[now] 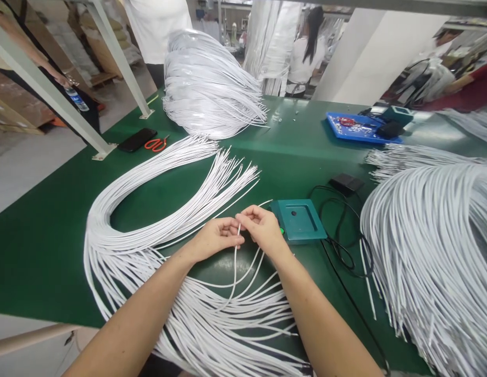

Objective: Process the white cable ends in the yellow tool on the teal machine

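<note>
Near the middle of the green table, my left hand (221, 235) and my right hand (259, 224) meet at one white cable (235, 267). Both pinch its upper end between thumb and fingers, and its tip is hidden by my fingertips. From there the cable hangs down into a large loose bundle of white cables (125, 238), which curves round on the left and spreads beneath my forearms. Just right of my right hand sits a small teal device (300, 220) with a sunken square top and a green spot on its near side, partly covered by my hand.
Big white cable bundles stand at the back (212, 78) and right (435, 235). A blue tray (357, 128) holds small parts. Black cords (341, 246), a black phone (137, 140) and orange-handled scissors (156, 143) lie about. Metal posts (121, 57) rise at left; people stand beyond.
</note>
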Motion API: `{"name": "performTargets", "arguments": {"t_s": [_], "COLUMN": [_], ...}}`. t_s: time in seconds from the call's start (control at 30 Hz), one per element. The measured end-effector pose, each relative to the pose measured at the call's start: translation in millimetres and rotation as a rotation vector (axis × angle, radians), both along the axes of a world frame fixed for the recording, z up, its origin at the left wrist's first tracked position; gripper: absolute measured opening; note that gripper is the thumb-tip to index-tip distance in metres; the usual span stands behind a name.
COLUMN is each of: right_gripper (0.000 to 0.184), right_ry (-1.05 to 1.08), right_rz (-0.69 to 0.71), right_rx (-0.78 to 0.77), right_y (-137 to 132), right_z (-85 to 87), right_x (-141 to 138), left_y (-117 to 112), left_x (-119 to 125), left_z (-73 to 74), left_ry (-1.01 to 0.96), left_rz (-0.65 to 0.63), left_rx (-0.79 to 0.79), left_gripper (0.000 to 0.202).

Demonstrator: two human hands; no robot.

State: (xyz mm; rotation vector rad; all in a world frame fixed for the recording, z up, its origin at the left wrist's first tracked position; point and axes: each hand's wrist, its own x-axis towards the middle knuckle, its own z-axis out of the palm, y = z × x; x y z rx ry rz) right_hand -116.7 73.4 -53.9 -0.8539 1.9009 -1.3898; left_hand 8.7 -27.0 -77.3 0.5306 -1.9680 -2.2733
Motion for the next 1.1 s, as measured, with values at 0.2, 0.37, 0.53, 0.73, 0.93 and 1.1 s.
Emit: {"name": "performTargets", "arguments": {"t_s": [0.2,0.37,0.53,0.73,0.93,1.1], "right_gripper": [0.025,0.021,0.02,0.027,0.035,0.034], "right_ry": [-0.205,-0.264,-0.439,-0.562,-0.548,-0.693], "right_rz": [-0.018,0.012,0.013,0.044,0.037,0.121], "right_rx": [-0.09,-0.114,-0.141,-0.121,-0.095,-0.121], "right_y": [-0.3,-1.5,-2.9,-2.1,-1.1,-1.3], "right_z": [0.8,0.4,-0.6,0.6,-1.6,-6.2], "right_x": [3.2,3.6,4.2,1.6,3.4,-0.3], "left_y": [2.7,4.6,2.7,4.3,7.9,3.9], "left_x": [-2.5,-4.6,-4.7,-2.7,-1.4,-2.1], "left_z": [0.9,-1.5,-3.9,-1.6,1.0,0.8], "left_ry": [0.01,0.034,0.017,0.038,0.067,0.035], "left_rz": [0.064,0.161,0.212,0.174,0.078,0.09], "left_rx": [0.012,0.003,-0.044,-0.128,-0.14,-0.1], "left_gripper": [0.025,0.022,0.021,0.019,0.018,0.019]}}
